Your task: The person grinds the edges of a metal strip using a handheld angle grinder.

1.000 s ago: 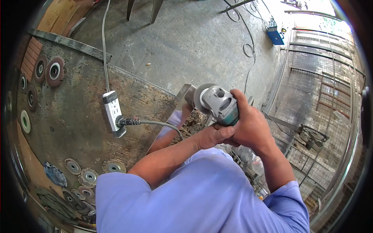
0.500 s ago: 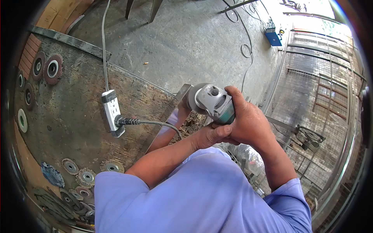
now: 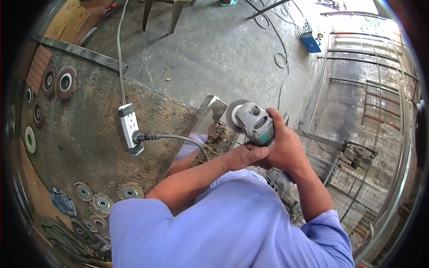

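Both my hands are wrapped round an angle grinder point(image 3: 254, 119) with a grey head and a green body. My right hand point(image 3: 288, 145) grips it from the right side, fingers over the body. Below it, my left hand point(image 3: 248, 156) closes around the underside, thumb pointing right. The grinder's round disc point(image 3: 234, 114) faces left, close to a shiny metal piece point(image 3: 201, 124) lying slanted along the bench edge. My left forearm and sleeve are mirrored in that metal. Part of the grinder body is hidden behind my hands.
A white power strip point(image 3: 130, 129) with a black plug point(image 3: 145, 137) lies on the worn workbench point(image 3: 98, 129). Several flap discs point(image 3: 65, 83) and wire wheels point(image 3: 102, 204) rest on its left side. A blue box point(image 3: 310, 42) and cables stand on the floor; metal mesh point(image 3: 348, 102) is at right.
The grinder and both hands have shifted slightly right and down, drawing the disc back from the metal piece, whose end shows more. My hands keep their hold. The view has moved a little.
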Available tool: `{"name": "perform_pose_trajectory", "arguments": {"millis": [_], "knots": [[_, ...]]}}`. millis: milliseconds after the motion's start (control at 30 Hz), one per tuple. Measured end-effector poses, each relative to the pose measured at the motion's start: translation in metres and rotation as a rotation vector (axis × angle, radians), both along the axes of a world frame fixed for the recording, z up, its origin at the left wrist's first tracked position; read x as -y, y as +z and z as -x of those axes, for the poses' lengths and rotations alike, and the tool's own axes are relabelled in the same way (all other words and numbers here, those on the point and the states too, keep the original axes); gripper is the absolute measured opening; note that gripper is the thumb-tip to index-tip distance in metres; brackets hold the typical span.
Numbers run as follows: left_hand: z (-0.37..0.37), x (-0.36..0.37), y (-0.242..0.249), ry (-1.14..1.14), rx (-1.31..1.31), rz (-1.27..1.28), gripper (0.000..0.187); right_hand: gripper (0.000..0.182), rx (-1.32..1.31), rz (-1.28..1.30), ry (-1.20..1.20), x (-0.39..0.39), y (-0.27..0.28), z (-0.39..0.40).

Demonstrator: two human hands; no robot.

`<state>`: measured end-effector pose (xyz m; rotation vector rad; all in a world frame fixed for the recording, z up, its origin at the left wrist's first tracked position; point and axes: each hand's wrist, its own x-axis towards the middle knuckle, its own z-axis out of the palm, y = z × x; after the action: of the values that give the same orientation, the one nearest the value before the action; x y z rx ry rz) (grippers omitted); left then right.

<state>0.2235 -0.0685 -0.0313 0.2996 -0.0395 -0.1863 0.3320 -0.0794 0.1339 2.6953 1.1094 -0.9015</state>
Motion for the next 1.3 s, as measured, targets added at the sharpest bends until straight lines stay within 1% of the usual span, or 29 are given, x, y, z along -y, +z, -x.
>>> {"name": "perform_pose_trajectory", "arguments": {"millis": [67,100,267,367,467,567,667,767,867,933,967,1033,1067,1133,1200,1300], "knots": [[0.0,-0.009,0.009,0.058,-0.019,0.048,0.083,0.094,-0.004,0.012,0.05,-0.009,0.0,-0.003],[0.001,-0.008,0.01,0.082,-0.037,0.078,0.084,0.093,-0.029,0.069,0.035,-0.014,-0.002,-0.005],[0.0,-0.007,-0.004,0.114,-0.018,0.151,0.087,0.091,-0.022,0.057,0.087,-0.03,-0.001,-0.003],[-0.001,-0.022,-0.003,0.168,-0.008,0.18,0.089,0.093,-0.012,0.091,0.121,-0.049,-0.001,-0.005],[0.002,-0.034,0.009,0.193,-0.083,0.111,0.104,0.095,-0.025,0.08,0.182,-0.055,-0.004,-0.007],[0.005,-0.035,0.008,0.15,-0.097,0.09,0.105,0.097,-0.039,0.067,0.187,-0.053,-0.004,-0.006],[0.003,-0.017,0.002,0.204,-0.071,0.077,0.102,0.096,-0.049,0.086,0.174,-0.04,-0.003,-0.008],[0.005,0.0,0.001,0.109,-0.013,0.188,0.09,0.094,-0.048,0.125,0.137,-0.025,0.001,-0.005],[-0.004,0.02,-0.008,-0.051,-0.038,0.349,0.088,0.092,-0.023,0.162,0.067,-0.006,-0.007,-0.007],[0.003,0.02,0.002,-0.019,-0.06,0.265,0.086,0.092,-0.042,0.156,0.026,0.005,-0.015,-0.01],[0.004,0.018,0.006,0.009,-0.077,0.225,0.086,0.093,-0.038,0.107,0.08,0.011,-0.013,-0.009],[0.005,0.012,0.006,0.034,-0.061,0.103,0.086,0.095,-0.059,0.032,0.061,0.012,-0.006,-0.005],[0.004,0.007,0.008,0.044,-0.062,0.083,0.087,0.095,-0.062,-0.011,0.049,0.01,-0.001,-0.004],[0.003,-0.001,0.011,0.064,-0.065,0.043,0.09,0.098,-0.075,-0.013,0.078,0.004,-0.001,-0.006],[0.004,-0.002,0.01,0.099,-0.083,0.076,0.091,0.098,-0.065,-0.023,0.127,0.003,-0.008,-0.009],[0.004,-0.003,0.004,0.087,-0.091,0.055,0.09,0.098,-0.081,-0.011,0.124,-0.004,-0.007,-0.009]]}}
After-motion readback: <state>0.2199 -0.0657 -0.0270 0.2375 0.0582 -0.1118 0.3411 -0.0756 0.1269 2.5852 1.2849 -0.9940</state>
